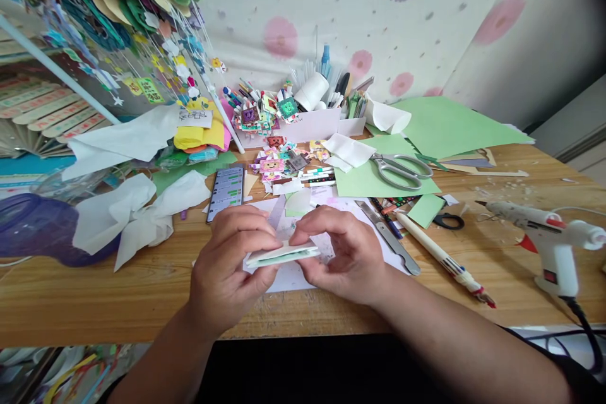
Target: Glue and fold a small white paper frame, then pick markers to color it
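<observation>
My left hand (227,265) and my right hand (343,252) meet over the front middle of a wooden table (95,303). Both pinch a small folded piece of pale green and white paper (281,254), held flat between thumbs and fingers. Under the hands lies a white sheet (284,281) with faint marks. A phone (226,192) with a lit screen lies just beyond my left hand.
A white hot glue gun (549,233) stands at the right with its cord. Scissors (400,170) rest on green paper (379,180). A pen (445,259), a metal blade (386,237), small paper figures (279,164), a white box of supplies (303,123) and crumpled white paper (127,211) surround the work spot.
</observation>
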The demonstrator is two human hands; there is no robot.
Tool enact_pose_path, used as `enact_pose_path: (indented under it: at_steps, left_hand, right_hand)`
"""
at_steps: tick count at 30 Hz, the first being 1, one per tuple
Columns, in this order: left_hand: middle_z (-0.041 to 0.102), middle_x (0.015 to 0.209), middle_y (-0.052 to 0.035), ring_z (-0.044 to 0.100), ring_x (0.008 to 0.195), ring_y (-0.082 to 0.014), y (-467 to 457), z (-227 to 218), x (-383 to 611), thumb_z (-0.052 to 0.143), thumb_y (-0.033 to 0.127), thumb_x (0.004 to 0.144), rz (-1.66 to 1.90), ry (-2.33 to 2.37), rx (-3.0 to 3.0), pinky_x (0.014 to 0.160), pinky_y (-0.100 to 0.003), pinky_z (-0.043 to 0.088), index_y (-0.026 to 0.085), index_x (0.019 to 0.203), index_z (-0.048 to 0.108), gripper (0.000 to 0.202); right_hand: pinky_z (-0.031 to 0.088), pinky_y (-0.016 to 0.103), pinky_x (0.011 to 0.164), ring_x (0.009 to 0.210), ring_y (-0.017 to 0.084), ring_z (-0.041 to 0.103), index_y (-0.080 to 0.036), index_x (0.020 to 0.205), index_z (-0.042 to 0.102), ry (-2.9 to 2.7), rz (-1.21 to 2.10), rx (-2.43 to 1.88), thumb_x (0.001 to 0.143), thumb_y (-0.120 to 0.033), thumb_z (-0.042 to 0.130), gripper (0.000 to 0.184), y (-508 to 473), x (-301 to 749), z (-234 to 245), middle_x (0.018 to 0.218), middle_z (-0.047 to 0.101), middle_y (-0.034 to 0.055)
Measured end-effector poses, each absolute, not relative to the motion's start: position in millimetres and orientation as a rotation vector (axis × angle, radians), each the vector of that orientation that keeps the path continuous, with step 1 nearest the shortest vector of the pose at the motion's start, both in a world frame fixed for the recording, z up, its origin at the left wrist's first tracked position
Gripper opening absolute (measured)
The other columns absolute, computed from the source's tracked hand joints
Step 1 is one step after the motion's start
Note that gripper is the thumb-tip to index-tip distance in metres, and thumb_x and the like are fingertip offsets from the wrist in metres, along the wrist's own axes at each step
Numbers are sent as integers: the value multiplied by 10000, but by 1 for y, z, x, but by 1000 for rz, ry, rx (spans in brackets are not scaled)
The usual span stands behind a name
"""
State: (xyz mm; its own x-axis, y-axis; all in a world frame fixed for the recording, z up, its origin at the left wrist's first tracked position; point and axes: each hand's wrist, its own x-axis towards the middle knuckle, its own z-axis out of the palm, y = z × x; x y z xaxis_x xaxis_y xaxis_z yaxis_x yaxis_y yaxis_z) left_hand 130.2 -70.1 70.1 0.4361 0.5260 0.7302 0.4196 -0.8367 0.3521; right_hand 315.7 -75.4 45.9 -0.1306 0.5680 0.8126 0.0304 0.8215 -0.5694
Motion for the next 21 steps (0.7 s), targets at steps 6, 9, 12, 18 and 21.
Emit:
enact_pose_path:
  at_steps: [6,9,12,18,21]
  left_hand:
    - [629,814,-4,596,871,-184,-72,70,135,657,36,737,1389,885,2480,857,-390,499,221,833,614,213]
    - [635,849,-1,601,893,-177,-72,62,135,653,70,756,1366,934,2325,868,-355,485,228,841,629,181]
    - [646,900,-3,609,907,-178,-71,47,133,679,154,764,1280,1063,2039,818,-307,483,231,866,649,131]
    - [679,809,12,606,749,-152,-73,32,134,729,337,740,1194,1124,1153,691,-272,467,202,875,645,208]
    - [714,831,-7,633,796,-172,-75,38,137,756,325,710,1178,1084,949,740,-291,475,181,853,654,227]
  right_hand:
    - [539,317,703,746,165,650,-238,1074,536,-1600,608,-539,741,-56,665,401,-77,313,43,823,664,21]
    - [532,296,710,736,150,638,-243,1042,532,-1562,703,-635,722,-66,669,391,-79,311,40,809,641,0]
    - [530,299,733,761,150,635,-240,1068,535,-1576,807,-702,724,-94,682,402,-75,312,38,822,633,-1]
    - [530,367,861,962,188,646,-254,1151,567,-1248,1051,-670,682,-279,799,524,-53,334,47,1204,626,72]
    - [559,307,742,667,116,655,-219,963,647,-828,977,-704,758,-280,729,229,-49,355,59,852,717,5]
